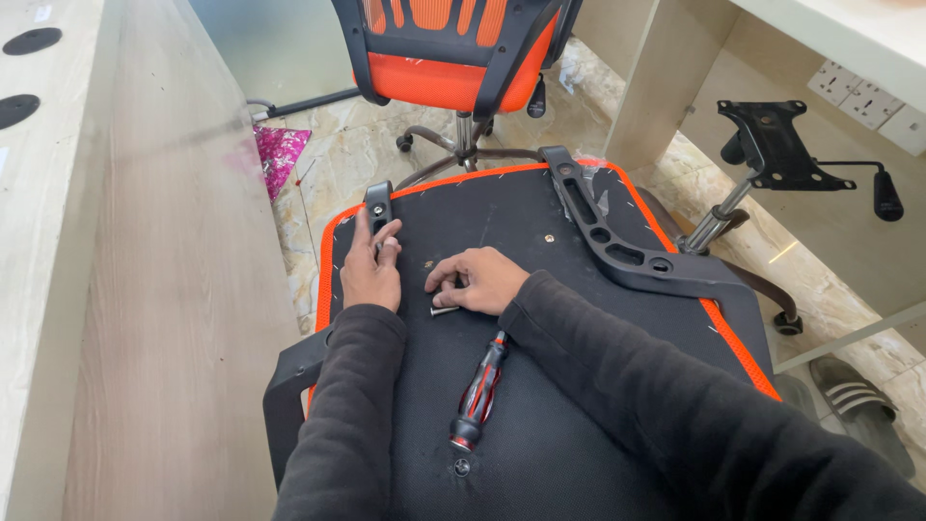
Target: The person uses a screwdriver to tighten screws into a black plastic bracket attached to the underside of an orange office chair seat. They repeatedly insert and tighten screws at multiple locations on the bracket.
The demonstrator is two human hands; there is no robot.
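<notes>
We steady the armrest bracket (pixel 378 205) with left hand (pixel 371 265), fingers flat on it | right hand (pixel 479 280) pinched on a bolt (pixel 444 311) on upturned seat base (pixel 540 425) | screwdriver (pixel 479 391) lies near | better keep holes lined up.

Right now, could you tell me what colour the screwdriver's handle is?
The screwdriver handle is red and black, seen best in the head view.

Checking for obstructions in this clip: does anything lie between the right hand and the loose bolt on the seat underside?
Nothing visible does. The right hand rests on the black seat underside with the bolt right beside its fingertips.
</notes>
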